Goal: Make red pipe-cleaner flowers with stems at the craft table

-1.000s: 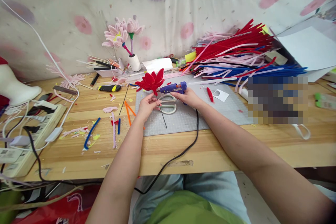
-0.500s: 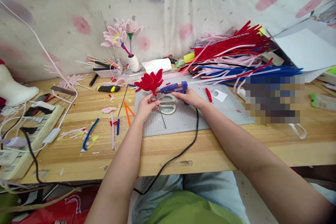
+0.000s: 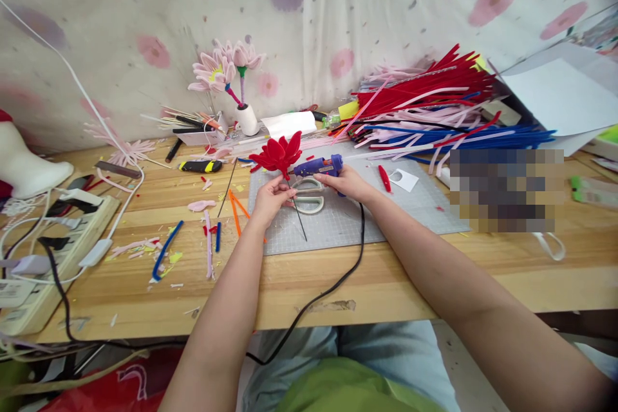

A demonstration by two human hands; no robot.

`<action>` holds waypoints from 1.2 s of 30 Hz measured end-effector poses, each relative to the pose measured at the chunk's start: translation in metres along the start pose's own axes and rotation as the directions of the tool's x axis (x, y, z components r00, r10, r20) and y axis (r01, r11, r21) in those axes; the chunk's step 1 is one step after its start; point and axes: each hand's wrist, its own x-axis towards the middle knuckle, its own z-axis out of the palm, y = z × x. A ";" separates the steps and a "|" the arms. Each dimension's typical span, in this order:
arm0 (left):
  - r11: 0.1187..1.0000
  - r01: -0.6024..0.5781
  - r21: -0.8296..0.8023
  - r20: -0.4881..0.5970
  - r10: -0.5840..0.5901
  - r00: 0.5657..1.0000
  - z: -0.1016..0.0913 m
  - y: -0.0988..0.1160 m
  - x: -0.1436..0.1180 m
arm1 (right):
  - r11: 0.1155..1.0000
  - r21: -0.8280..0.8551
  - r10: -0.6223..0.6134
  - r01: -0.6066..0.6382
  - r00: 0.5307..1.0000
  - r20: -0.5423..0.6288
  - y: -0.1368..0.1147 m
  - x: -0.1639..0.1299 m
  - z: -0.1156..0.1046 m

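Meanwhile, little has changed: the red flower [image 3: 276,153] is kept pinched by the left hand [image 3: 270,196], the glue gun [image 3: 319,167] gripped by the right hand [image 3: 347,181], nozzle at the petals' base.

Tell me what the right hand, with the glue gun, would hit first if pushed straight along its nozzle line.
Most likely the red flower: the glue gun in the right hand points left at its base, held by the left hand. Depth unclear.

Pink flowers [image 3: 223,67] stand in a white vase [image 3: 247,119] — a power strip [image 3: 46,257] lies far left.
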 end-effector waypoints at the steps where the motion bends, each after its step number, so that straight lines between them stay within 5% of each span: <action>1: 1.000 0.001 0.000 0.003 -0.001 1.000 0.000 0.000 0.000 | 1.000 -0.007 0.010 -0.009 1.000 0.013 0.000 0.000 -0.001; 12: 1.000 -0.020 -0.015 0.017 0.020 1.000 -0.003 -0.003 0.001 | 0.997 0.066 0.030 -0.031 0.999 0.022 0.008 -0.002 -0.014; 16: 0.999 -0.020 -0.040 -0.022 0.019 1.000 -0.003 0.003 -0.001 | 0.997 0.052 0.061 -0.051 0.977 -0.203 0.021 0.004 -0.029; 20: 0.990 -0.071 -0.124 -0.110 0.058 0.992 -0.012 0.013 -0.003 | 0.976 -0.128 0.093 -0.175 0.873 -0.479 0.035 0.009 -0.045; 24: 0.970 -0.174 -0.172 -0.192 0.140 0.971 -0.034 0.024 -0.003 | 0.873 -0.380 0.077 -0.305 0.856 -0.511 0.044 0.011 -0.051; 28: 0.954 -0.211 -0.211 -0.314 0.138 0.939 -0.061 0.030 -0.002 | 0.779 -0.573 -0.069 -0.255 0.873 -0.482 0.046 0.006 -0.052; 33: 0.934 -0.268 -0.235 -0.453 0.139 0.881 -0.084 0.026 0.003 | 0.640 -0.687 -0.265 -0.344 0.740 -0.618 0.042 -0.011 -0.047; 36: 0.931 -0.297 -0.211 -0.507 0.156 0.848 -0.087 0.024 0.007 | 0.580 -0.723 -0.245 -0.375 0.766 -0.594 0.039 -0.024 -0.037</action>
